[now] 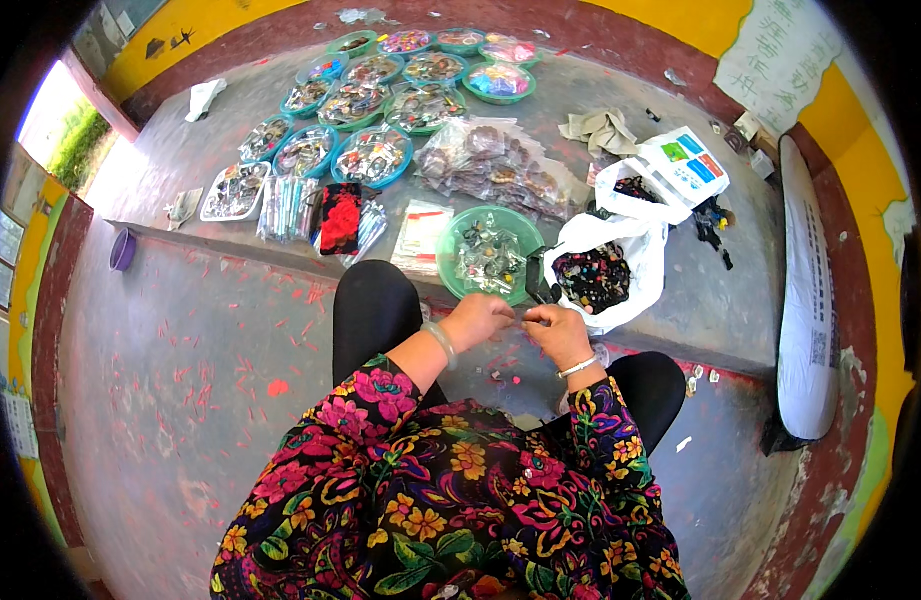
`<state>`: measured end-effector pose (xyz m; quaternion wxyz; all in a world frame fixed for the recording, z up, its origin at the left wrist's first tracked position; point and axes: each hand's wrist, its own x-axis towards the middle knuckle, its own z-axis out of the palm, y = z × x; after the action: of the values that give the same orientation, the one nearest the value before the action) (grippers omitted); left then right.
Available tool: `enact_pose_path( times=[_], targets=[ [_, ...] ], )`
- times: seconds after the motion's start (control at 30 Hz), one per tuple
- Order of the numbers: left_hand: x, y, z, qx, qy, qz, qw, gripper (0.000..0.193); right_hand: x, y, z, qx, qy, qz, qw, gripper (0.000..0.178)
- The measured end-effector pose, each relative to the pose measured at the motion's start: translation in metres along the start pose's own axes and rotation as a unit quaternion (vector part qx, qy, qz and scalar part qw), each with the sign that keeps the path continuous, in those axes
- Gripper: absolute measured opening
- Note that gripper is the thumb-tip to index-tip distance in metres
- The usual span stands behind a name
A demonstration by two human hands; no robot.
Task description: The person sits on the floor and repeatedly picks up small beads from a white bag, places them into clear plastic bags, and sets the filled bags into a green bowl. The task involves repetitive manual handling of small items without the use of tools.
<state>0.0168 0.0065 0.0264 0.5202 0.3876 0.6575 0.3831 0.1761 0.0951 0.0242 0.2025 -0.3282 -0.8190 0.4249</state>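
Note:
My left hand [480, 319], with a pale bangle on its wrist, is closed in a pinch just in front of a green basin [448, 248]. Close beside it, my right hand [558, 334] is also pinched, its fingertips almost meeting the left ones. Whatever lies between the fingers is too small to make out. Small clear packets [488, 252] fill the basin's middle. To its right, an open white plastic bag [643, 290] holds a heap of small, mostly dark pieces [593, 276]. A black object [537, 275] lies between basin and bag.
Clear bags of brownish items [491, 160] lie on the raised concrete platform [701, 310] beyond the basin. Several basins of small packets [374, 157] stand at the back left. A black-and-red pouch [341, 218] and a printed white bag [681, 165] are nearby. A long white sack [809, 300] leans at the right.

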Motion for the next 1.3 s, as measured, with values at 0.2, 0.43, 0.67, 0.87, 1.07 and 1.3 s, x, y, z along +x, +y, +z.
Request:
enact_pose_path(
  times=[0.2, 0.43, 0.67, 0.87, 1.07, 1.3],
  targets=[
    [0.003, -0.008, 0.001, -0.006, -0.020, 0.044, 0.999, 0.017, 0.002, -0.017, -0.017, 0.132, -0.087, 0.137, 0.978, 0.019],
    [0.002, -0.004, 0.002, 0.004, -0.048, 0.065, 0.997, 0.019, 0.002, -0.013, -0.016, 0.141, -0.116, 0.141, 0.973, 0.019],
    [0.005, -0.014, 0.001, -0.034, -0.083, 0.070, 0.993, 0.025, 0.001, -0.016, -0.016, 0.187, -0.091, 0.135, 0.969, 0.018],
    [0.004, -0.011, 0.000, 0.006, -0.073, 0.042, 0.996, 0.026, -0.001, -0.017, -0.014, 0.192, -0.109, 0.092, 0.971, 0.017],
    [0.002, -0.012, 0.005, -0.053, -0.083, 0.022, 0.995, 0.023, 0.002, -0.005, -0.008, 0.134, -0.098, 0.066, 0.984, 0.017],
    [0.002, -0.007, 0.002, -0.039, -0.024, 0.028, 0.999, 0.015, 0.001, -0.009, -0.011, 0.055, -0.007, -0.052, 0.997, 0.017]
  ],
)
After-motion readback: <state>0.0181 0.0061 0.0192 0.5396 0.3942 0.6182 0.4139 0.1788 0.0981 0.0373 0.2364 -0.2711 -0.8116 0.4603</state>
